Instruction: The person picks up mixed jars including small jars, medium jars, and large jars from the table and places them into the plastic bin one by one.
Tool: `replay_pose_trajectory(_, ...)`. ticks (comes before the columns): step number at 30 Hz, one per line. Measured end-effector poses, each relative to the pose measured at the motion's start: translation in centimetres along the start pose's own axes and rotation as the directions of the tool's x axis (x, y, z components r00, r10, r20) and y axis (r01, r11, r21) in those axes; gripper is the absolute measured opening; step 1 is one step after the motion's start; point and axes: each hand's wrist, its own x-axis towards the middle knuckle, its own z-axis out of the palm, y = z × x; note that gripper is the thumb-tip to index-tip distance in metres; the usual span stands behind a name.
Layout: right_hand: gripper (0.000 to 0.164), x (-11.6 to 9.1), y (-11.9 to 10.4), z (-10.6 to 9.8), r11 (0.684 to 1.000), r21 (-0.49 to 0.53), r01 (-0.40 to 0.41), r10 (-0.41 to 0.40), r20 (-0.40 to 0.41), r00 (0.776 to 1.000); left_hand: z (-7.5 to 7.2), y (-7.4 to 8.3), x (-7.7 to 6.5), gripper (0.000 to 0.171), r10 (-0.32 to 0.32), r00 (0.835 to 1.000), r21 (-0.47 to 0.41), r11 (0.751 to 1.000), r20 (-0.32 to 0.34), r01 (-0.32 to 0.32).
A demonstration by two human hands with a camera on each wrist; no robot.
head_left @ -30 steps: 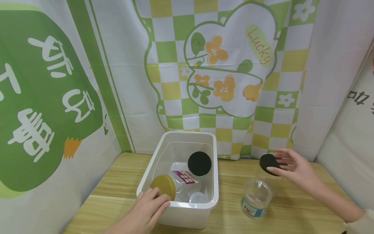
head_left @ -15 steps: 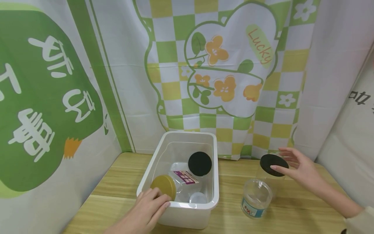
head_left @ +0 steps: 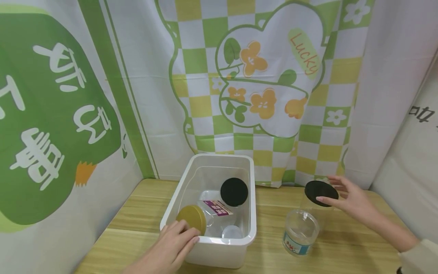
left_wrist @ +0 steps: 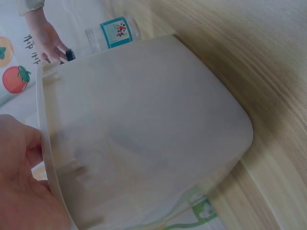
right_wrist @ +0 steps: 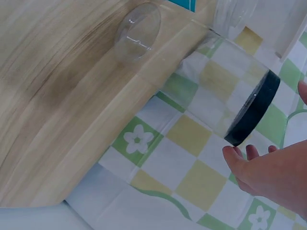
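My left hand (head_left: 171, 241) grips the near rim of the white plastic bin (head_left: 254, 213), fingers curled over the edge. In the left wrist view, that hand (left_wrist: 24, 177) holds the rim beside the bin's outer wall (left_wrist: 153, 129). My right hand (head_left: 352, 201) hovers at the black lid (head_left: 321, 193) of a tall clear jar standing upright, its thumb overlapping the lid. In the right wrist view, the loosely bent fingers (right_wrist: 237, 160) of the right hand are right by the lid's edge. A shorter clear jar (head_left: 301, 234) with a blue label stands open-topped in front of it.
Inside the bin lie a jar with a gold lid (head_left: 192, 217), a purple label (head_left: 218, 207), a black lid (head_left: 234, 192) and a small translucent round piece (head_left: 232, 231). The wooden table (head_left: 133, 213) ends at a printed cloth (head_left: 232, 144) behind and at both sides.
My right hand has drawn back slightly to the right, its fingers moving from over the black lid to beside and behind it. The left hand and bin have stayed put.
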Motion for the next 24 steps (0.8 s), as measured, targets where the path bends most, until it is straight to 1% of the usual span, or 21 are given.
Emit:
replay_pose_trajectory(7, 0.085, 0.4, 0.8, 0.5, 0.999, -0.036, 0.002, -0.002, 0.004, 1.000, 0.3, -0.2, 0.0, 0.016, 0.038, 0.998, 0.016, 0.999, -0.048, -0.037)
replay_pose_trajectory(12, 0.089, 0.8, 1.1, 0.8, 0.999, -0.051, -0.014, 0.015, 0.021, 1.000, 0.4, -0.2, -0.1, 0.017, 0.040, 0.998, 0.023, 0.999, -0.050, -0.039)
replay_pose_trajectory(19, 0.092, 1.2, 1.7, 1.4, 0.995, -0.101, -0.002, 0.005, 0.027, 1.000, 0.3, -0.2, -0.1, 0.019, 0.044, 0.997, 0.024, 0.999, -0.059, -0.043)
replay_pose_trajectory(24, 0.094, 1.3, 2.2, 1.9, 0.995, -0.100, -0.012, 0.016, 0.031, 0.999, 0.3, -0.2, -0.1, 0.018, 0.041, 0.998, 0.014, 0.999, -0.052, -0.040)
